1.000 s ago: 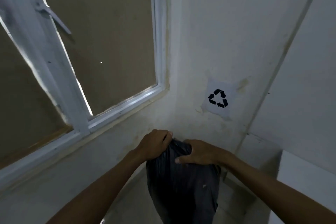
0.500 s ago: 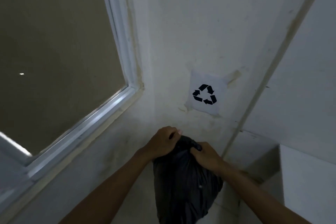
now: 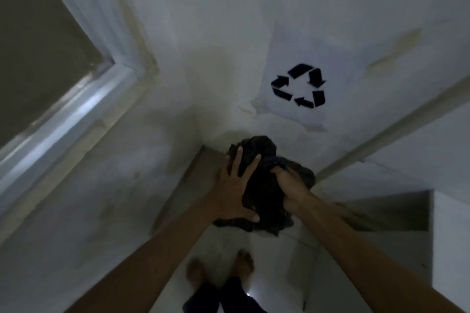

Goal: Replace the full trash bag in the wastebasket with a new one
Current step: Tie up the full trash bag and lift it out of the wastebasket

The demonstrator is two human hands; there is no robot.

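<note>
Black trash bag sits in the floor's corner; your right hand clutches its neck, left hand presses flat, fingers spread. Loosen your clutch and it may spill.

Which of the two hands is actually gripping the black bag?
The right hand: its fingers curl into the bag. The left hand only lies flat on it, fingers spread.

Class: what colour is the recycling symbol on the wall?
Black, on a pale sheet: recycling symbol, head view.
</note>
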